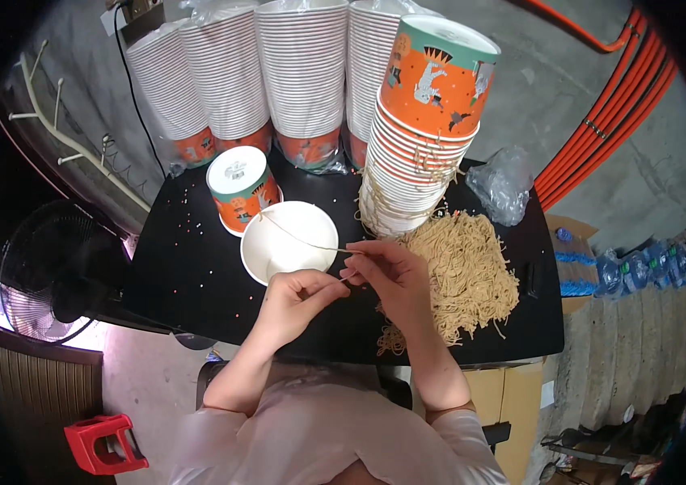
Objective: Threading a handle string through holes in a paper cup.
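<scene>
A thin tan string [304,241] stretches over a white open paper bucket [266,242], from its far rim to my right hand [395,279]. The fingers of that hand pinch it just right of the bucket. Close by, my left hand [298,305] is closed at the near rim. Its thumb and forefinger press together on what looks like the short end of the string, partly hidden by the fingers. Beside my right hand lies a tangled pile of tan strings [476,275]. An upside-down orange and green paper bucket [239,190] stands behind the open one.
A tall stack of upside-down buckets [420,153], draped with strings, rises behind the pile. Wrapped bucket stacks [304,73] line the back of the black table [189,267]. A crumpled plastic bag [502,186] lies back right. A fan [56,275] stands left, a red stool [106,444] on the floor.
</scene>
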A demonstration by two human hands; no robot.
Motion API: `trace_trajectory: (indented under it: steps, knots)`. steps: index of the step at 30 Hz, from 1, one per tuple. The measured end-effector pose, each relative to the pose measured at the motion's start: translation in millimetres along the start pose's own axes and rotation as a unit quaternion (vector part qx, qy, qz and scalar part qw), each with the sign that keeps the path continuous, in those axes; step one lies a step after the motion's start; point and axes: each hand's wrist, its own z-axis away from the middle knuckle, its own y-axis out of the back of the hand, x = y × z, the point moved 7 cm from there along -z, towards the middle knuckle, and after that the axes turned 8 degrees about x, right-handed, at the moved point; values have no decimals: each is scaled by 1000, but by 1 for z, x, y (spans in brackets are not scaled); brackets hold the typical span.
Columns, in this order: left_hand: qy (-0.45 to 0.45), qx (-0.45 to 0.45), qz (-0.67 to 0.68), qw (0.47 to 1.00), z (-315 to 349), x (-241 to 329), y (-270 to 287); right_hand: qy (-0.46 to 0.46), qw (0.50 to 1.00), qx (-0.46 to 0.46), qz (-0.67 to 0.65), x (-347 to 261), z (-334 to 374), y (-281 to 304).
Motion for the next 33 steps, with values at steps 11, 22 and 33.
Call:
trace_trajectory:
  steps: [11, 22, 33]
  knots:
    - [17, -101, -189, 977, 58, 7, 30, 329, 912, -108, 221, -3, 108, -78]
    - [-3, -83, -263, 961, 90, 40, 82, 302, 915, -151, 220, -1, 97, -112]
    - [-59, -30, -243, 968, 101, 21, 89, 341, 903, -60, 253, 11, 113, -119]
